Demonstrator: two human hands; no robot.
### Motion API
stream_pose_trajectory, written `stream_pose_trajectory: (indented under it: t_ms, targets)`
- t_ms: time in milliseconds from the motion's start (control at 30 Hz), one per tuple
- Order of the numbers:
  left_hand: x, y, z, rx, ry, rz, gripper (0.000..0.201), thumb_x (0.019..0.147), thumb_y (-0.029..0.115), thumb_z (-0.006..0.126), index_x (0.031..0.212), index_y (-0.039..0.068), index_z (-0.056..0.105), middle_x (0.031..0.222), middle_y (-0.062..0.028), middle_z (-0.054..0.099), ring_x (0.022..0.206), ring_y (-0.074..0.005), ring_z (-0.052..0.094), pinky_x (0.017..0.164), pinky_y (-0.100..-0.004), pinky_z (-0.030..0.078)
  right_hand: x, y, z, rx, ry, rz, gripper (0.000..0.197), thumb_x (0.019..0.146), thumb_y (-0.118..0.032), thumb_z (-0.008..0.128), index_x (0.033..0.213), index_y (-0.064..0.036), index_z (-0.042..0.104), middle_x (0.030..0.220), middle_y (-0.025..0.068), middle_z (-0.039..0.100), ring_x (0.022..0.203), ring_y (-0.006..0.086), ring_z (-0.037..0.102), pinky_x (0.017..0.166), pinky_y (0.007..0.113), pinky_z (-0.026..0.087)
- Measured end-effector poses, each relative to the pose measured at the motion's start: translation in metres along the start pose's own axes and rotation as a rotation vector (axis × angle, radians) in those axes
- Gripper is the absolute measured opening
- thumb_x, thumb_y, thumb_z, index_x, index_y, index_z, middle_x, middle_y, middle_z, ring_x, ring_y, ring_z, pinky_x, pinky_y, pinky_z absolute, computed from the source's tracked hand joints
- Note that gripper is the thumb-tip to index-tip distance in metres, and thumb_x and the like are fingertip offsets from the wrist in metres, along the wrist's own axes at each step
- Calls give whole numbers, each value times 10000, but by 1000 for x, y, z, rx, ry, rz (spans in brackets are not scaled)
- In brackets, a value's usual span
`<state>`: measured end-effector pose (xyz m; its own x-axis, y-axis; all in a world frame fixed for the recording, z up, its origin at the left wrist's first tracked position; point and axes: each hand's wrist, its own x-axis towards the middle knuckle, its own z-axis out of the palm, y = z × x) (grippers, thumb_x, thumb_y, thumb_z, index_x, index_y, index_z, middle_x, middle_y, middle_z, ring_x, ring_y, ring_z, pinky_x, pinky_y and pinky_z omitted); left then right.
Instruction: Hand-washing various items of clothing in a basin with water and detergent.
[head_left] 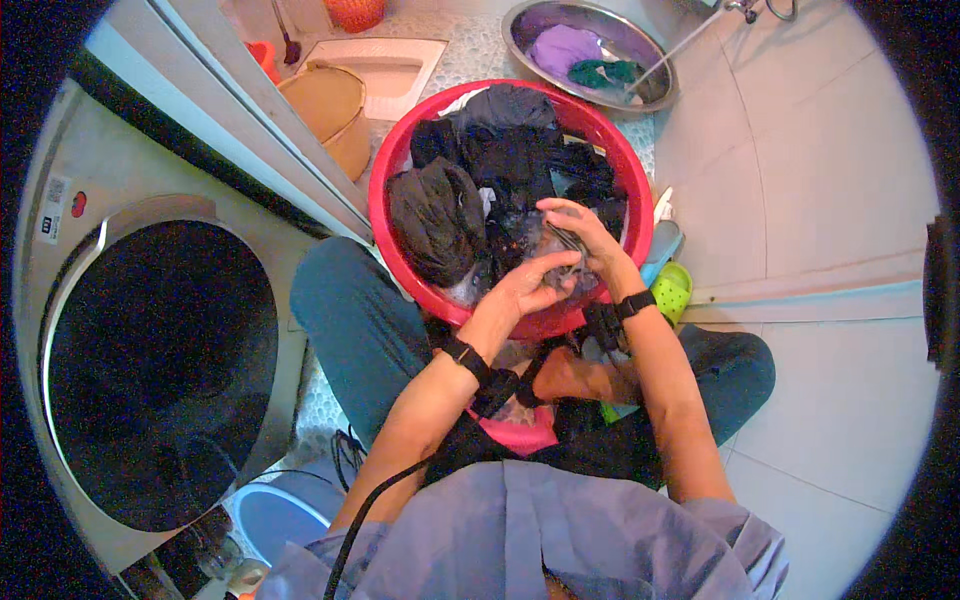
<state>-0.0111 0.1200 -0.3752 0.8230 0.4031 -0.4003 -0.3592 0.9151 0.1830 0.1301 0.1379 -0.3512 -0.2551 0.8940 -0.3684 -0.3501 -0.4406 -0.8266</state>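
In front of me stands a large red tub (382, 205) heaped with dark clothes (505, 125), wet-looking and crumpled. Over its near right part, my left hand (540, 284) and my right hand (590, 240) close from both sides around a small bunched dark cloth (563, 243). The right fingers curl over its far side, while the left thumb and fingers press the near side. Greyish, sudsy-looking patches show around the bunch. Its exact garment kind cannot be made out. A brown-grey garment (435, 215) lies in the tub's left part.
A steel basin (660, 98) with purple cloth (565, 48) and green cloth (605, 73) stands far right below a tap (742, 8). At left are a front-loading washing machine (160, 375) and a brown bin (330, 105). A squat toilet (385, 70) lies behind; a green clog (672, 288) sits right.
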Motion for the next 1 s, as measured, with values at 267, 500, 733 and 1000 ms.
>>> stream_pose_trajectory:
  t_ms: [267, 500, 733, 1000]
  targets:
    - [-6, -1, -18, 536, 393, 46, 198, 701, 104, 616, 888, 85, 552, 698, 11, 553, 556, -93, 494, 406, -222, 370, 32, 36, 16, -410, 282, -33, 235, 768, -251, 585, 824, -32, 649, 751, 39, 628, 654, 118, 554, 613, 277, 448]
    - [3, -17, -45, 1568, 813, 331, 276, 670, 246, 621, 799, 9, 563, 772, -154, 619, 687, -292, 611, 600, -399, 478, 50, 88, 18, -664, 522, -80, 256, 781, -260, 535, 709, -40, 646, 713, 153, 626, 669, 236, 607, 620, 330, 456]
    - [-12, 5, -40, 2089, 729, 257, 585, 621, 360, 689, 1051, 20, 486, 1145, -185, 487, 1038, -324, 478, 823, -398, 430, 62, 116, -16, -832, 359, 99, 394, 791, -396, 502, 758, -26, 634, 773, 178, 615, 758, 313, 600, 705, 381, 462]
    - [-43, 52, -51, 2280, 1051, 28, 497, 656, 430, 653, 1115, 269, 552, 1368, -59, 254, 1271, -287, 193, 967, -588, 163, 64, -117, -33, 520, 309, -431, 459, 795, -450, 546, 1007, -43, 553, 938, 93, 580, 862, 262, 565, 703, 387, 483]
